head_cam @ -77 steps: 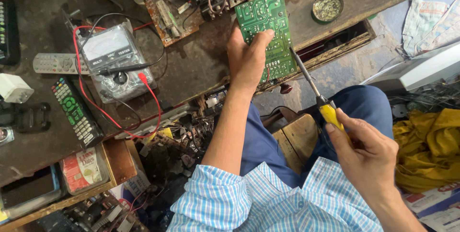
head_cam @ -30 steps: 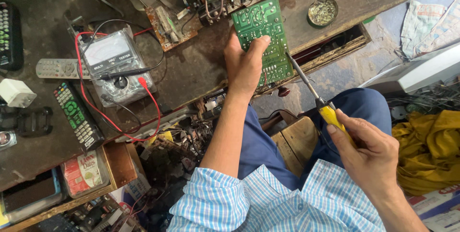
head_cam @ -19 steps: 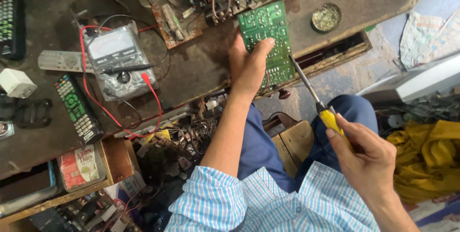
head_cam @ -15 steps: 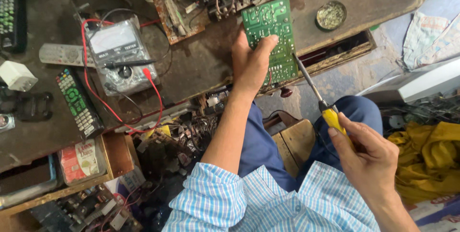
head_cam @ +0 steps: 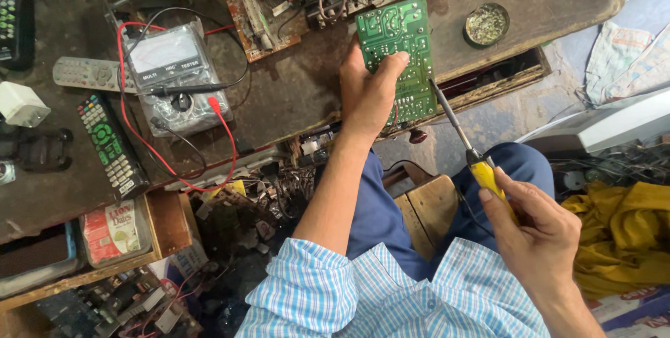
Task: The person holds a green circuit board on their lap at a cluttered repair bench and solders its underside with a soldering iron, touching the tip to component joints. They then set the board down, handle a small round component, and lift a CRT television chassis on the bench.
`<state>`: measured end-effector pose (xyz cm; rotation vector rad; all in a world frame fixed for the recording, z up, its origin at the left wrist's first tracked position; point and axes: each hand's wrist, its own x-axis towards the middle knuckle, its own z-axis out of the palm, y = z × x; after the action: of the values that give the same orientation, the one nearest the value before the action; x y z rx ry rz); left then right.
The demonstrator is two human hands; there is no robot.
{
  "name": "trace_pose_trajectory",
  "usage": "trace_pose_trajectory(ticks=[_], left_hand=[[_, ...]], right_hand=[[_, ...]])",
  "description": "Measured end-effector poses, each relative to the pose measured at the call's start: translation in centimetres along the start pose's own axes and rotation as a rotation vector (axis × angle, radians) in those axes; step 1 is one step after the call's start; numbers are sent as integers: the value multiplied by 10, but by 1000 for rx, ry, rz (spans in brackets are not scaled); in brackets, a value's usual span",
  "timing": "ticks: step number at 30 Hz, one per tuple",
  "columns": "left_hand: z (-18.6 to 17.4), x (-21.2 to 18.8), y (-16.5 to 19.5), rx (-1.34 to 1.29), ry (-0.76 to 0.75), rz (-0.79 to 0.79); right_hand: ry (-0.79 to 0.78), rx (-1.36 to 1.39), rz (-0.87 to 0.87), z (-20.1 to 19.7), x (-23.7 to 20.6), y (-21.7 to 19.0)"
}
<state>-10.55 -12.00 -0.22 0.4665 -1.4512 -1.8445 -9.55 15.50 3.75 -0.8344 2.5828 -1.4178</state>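
At the bench (head_cam: pixel 293 93) edge, our left hand (head_cam: pixel 370 93) grips one green circuit board (head_cam: pixel 398 45); our right hand (head_cam: pixel 537 233) clasps one soldering iron (head_cam: pixel 464 139), open floor beside

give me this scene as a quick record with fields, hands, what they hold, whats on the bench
left hand: left hand grips the green circuit board, holding it at the bench edge
right hand: right hand holds a yellow-handled soldering iron, tip at the board's right edge
bench: dark worn workbench
meter: analogue multimeter with red and black leads
remotes: black remote and grey remote, left of the meter
tin: small round tin, right of the board
clothing: blue checked shirt
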Motion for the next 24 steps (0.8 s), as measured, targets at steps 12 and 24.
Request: trace_pose_trajectory(ticks=[12,24], left_hand=[[1,-1,1,7,16,-13],[0,-1,2,45,17,-25]], right_hand=[[57,33,63,-12,-2,1],[20,-78,5,-7,3,1]])
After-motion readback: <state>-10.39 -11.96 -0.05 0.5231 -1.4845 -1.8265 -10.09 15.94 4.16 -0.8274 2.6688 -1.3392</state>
